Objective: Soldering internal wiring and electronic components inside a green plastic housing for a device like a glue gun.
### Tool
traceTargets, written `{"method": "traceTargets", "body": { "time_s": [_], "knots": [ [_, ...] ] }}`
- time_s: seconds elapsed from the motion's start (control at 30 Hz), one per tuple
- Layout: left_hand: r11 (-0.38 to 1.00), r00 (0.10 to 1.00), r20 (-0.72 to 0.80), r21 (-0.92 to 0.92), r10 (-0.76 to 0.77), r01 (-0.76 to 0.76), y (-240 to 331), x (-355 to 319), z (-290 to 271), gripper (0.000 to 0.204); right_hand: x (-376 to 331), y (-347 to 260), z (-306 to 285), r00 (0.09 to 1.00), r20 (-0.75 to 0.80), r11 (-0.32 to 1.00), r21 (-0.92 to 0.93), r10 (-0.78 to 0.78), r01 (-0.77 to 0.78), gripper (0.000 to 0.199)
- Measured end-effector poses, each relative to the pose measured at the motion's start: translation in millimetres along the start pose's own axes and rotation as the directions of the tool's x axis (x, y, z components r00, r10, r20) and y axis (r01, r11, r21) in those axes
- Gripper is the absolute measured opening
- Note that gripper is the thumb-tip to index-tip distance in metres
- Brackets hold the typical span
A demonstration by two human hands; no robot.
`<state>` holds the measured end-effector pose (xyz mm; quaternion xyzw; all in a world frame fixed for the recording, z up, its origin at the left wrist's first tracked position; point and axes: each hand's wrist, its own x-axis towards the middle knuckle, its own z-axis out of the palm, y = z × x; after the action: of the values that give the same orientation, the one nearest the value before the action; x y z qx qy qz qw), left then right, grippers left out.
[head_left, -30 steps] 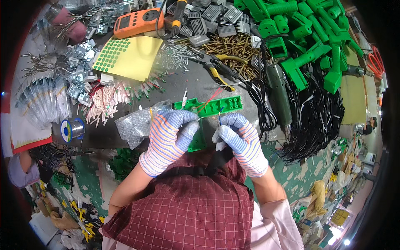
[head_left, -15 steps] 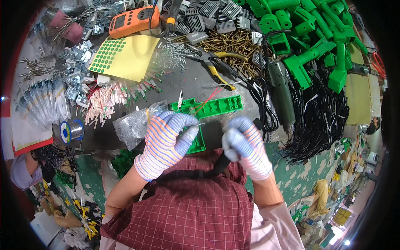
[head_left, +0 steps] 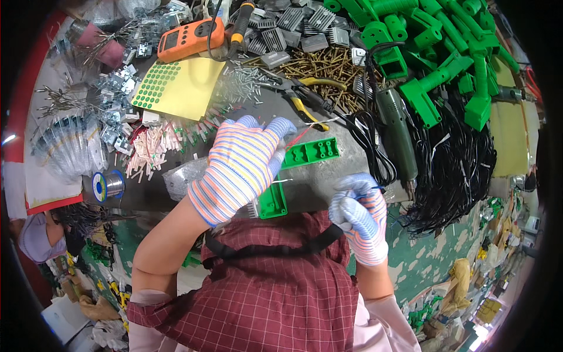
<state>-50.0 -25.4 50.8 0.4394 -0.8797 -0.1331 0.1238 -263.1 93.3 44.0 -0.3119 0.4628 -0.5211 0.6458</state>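
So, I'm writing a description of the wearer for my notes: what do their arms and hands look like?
The left hand and right hand wear knitted gloves with blue and orange stripes on a pale ground, bluish toward the fingertips. Above the cuffs, both forearms are bare, up to pale pink sleeves.

We see knitted cloth gloves (head_left: 231,161), soft and matt, and a smooth plastic casing (head_left: 312,154) with a slight sheen. The tabletop (head_left: 325,186) looks dull and scuffed. On it we find ribbed metal heat sinks (head_left: 274,39) with a dull finish, brassy metal screws (head_left: 325,64), shiny metal wire (head_left: 115,185) wound on a spool (head_left: 99,187), and bubble wrap (head_left: 177,182) — crinkled, glossy plastic. The yellow sheet (head_left: 190,97) looks smooth, like paper. The garment (head_left: 258,299) is matt woven cloth; the floor paint (head_left: 404,258) looks rough and patchy.
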Motion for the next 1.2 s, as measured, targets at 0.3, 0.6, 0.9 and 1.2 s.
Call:
{"method": "traceTargets", "body": {
  "time_s": [0.3,0.6,0.9,1.2],
  "knots": [
    [0.823,0.949,-0.114,-0.536,-0.293,0.190,-3,-23,15,0.043,29,0,28,0.999,-0.004,0.978,-0.205,0.037,-0.037,0.022],
    [0.958,0.944,-0.305,-0.286,-0.121,0.031,12,-37,24,0.063,56,7,46,0.992,-0.076,0.970,-0.227,-0.101,0.082,0.018],
    [0.959,0.935,-0.343,-0.283,-0.087,-0.014,12,-38,25,0.049,51,13,40,0.980,-0.129,0.954,-0.277,-0.152,0.112,0.012],
    [0.998,0.983,-0.178,0.059,0.038,-0.028,14,-63,18,0.025,46,26,23,0.962,-0.128,0.909,-0.377,-0.241,0.177,0.009]
  ]
}}
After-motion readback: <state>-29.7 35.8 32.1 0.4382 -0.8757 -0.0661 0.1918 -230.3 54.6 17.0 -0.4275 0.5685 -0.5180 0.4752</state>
